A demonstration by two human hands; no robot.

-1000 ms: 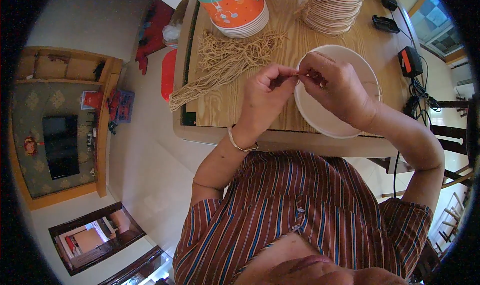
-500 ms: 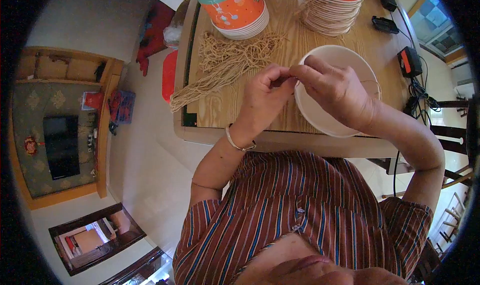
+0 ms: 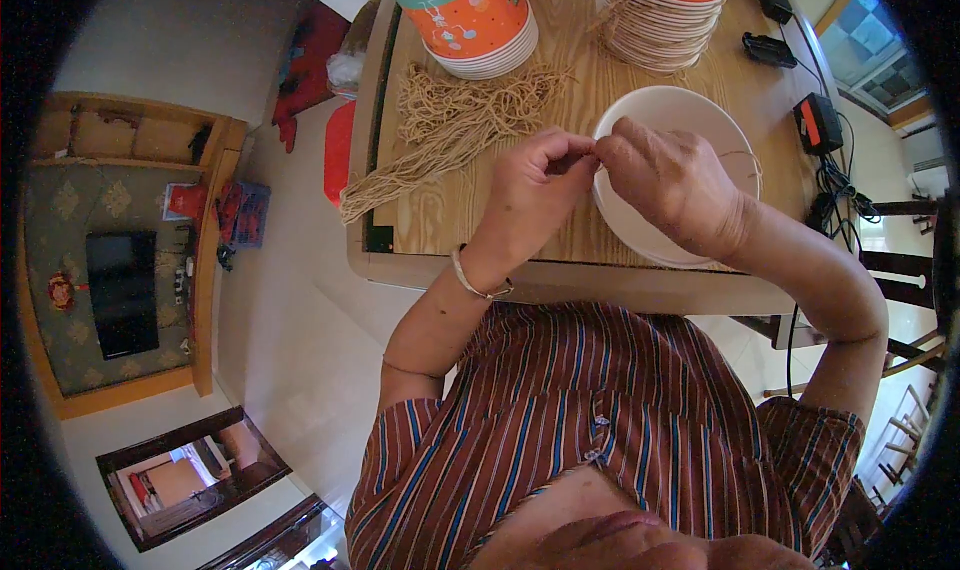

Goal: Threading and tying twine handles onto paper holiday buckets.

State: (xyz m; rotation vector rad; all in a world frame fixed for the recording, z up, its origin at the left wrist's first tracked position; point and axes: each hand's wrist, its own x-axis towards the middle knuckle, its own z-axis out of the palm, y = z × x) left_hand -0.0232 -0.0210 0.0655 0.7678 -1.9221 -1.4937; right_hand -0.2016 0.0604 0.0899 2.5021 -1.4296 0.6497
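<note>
A white paper bucket (image 3: 735,130) stands open side up near the table's front edge, a thin cord (image 3: 745,156) showing at its right rim. At its left rim the fingertips of both hands meet. My left hand (image 3: 535,185) is closed in a pinch just outside the rim. My right hand (image 3: 675,185) reaches across the bucket's mouth, also pinching. What lies between the fingertips is too small and hidden to tell. Left of the bucket, a loose bundle of tan twine (image 3: 440,145) is spread on the wooden table (image 3: 560,225).
Behind the twine stands a stack of orange printed paper buckets (image 3: 470,25). Another orange-and-white stack (image 3: 665,30) with tan cords around it is at the back. Black adapters (image 3: 820,125) and tangled cables (image 3: 835,195) lie along the right edge. A red stool (image 3: 340,150) is beyond the left edge.
Both hands stay pinched together at the rim. My right hand's fingers have shifted slightly, and the bucket has moved a little away from me.
</note>
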